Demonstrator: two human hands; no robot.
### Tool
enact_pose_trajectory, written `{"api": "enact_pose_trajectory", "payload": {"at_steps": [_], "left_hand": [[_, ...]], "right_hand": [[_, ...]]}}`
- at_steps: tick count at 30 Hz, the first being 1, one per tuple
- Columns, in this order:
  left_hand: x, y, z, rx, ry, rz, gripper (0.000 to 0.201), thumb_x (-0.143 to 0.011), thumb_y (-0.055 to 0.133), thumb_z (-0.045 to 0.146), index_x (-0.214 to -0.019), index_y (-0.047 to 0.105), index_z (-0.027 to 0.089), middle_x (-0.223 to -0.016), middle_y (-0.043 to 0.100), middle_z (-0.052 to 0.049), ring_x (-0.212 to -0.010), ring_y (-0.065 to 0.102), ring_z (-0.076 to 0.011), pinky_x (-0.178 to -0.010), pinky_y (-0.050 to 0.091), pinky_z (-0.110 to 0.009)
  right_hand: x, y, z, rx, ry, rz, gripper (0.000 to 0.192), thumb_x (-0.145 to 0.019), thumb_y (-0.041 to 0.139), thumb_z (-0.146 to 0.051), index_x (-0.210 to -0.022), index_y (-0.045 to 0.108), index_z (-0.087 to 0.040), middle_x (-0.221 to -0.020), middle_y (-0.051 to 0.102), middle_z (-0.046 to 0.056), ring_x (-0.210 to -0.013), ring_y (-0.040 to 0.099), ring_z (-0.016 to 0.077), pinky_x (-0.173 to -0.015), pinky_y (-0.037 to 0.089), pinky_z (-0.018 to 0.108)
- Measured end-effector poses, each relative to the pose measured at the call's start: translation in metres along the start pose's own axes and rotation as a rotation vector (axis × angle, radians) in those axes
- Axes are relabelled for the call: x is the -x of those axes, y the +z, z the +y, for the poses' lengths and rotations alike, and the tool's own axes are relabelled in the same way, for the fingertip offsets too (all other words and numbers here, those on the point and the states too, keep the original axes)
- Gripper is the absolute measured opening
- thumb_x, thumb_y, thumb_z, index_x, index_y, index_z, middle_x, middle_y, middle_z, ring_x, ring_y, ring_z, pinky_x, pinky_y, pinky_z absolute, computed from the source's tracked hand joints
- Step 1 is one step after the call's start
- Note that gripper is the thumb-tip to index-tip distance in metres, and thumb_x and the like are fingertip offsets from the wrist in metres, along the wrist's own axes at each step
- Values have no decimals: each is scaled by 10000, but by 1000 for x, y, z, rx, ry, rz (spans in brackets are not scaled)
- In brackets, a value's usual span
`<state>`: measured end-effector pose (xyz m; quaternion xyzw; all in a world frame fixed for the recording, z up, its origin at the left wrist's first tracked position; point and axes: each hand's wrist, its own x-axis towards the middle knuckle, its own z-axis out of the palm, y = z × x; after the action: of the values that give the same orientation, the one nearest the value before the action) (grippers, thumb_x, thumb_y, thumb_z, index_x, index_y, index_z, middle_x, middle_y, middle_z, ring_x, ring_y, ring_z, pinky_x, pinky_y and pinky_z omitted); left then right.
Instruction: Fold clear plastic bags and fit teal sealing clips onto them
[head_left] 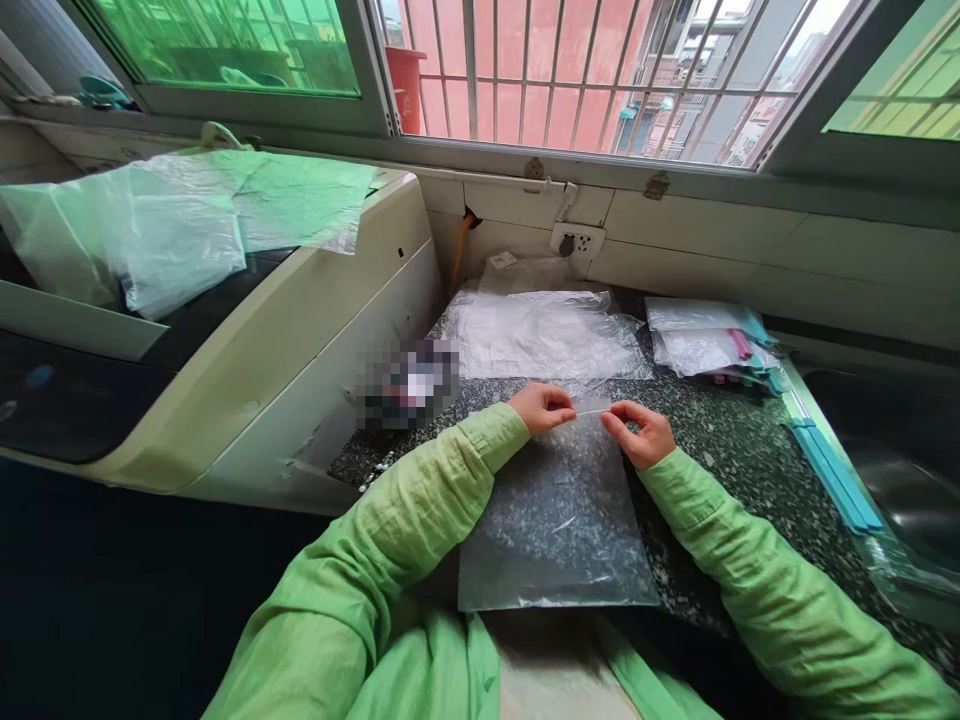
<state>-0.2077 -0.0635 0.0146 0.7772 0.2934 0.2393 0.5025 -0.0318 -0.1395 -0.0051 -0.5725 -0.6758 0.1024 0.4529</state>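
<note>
A clear plastic bag lies flat on the dark speckled countertop, its bottom edge reaching past the counter's front. At the bag's top edge, my left hand pinches a thin white strip between thumb and fingers. My right hand pinches the same strip a short way to the right, so it runs taut between both hands. Whether the strip is joined to the bag, I cannot tell. Green sleeves cover both forearms.
Behind my hands lies a pile of clear plastic bags. To its right is a stack of bags with blue and pink edges. Blue strips lie beside the sink. A cream appliance with sheets on top stands left.
</note>
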Motion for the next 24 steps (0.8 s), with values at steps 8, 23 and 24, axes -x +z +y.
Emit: {"api": "enact_pose_trajectory", "payload": {"at_steps": [8, 23, 24], "left_hand": [[0, 3, -3, -55, 32, -27, 97, -665, 568, 176, -649, 622, 96, -558, 545, 11, -552, 458, -68, -553, 369, -182], [-1, 1, -3, -31, -3, -47, 96, -669, 550, 176, -638, 598, 98, -526, 507, 37, -518, 418, -50, -525, 343, -168], [-1, 1, -4, -35, 3, -43, 94, -668, 550, 175, -637, 598, 99, -529, 512, 35, -521, 422, -51, -528, 346, -168]], "right_hand": [[-2, 2, 3, 23, -13, 29, 211, -709, 509, -358, -593, 568, -192, -535, 571, 2, -493, 506, 115, -521, 442, 243], [-1, 0, 3, 66, -50, 95, 224, -728, 496, -362, -591, 555, -196, -543, 565, 5, -503, 508, 119, -529, 431, 248], [-1, 0, 4, 64, -55, 93, 221, -728, 497, -361, -592, 556, -197, -545, 566, 5, -504, 509, 119, -530, 433, 249]]}}
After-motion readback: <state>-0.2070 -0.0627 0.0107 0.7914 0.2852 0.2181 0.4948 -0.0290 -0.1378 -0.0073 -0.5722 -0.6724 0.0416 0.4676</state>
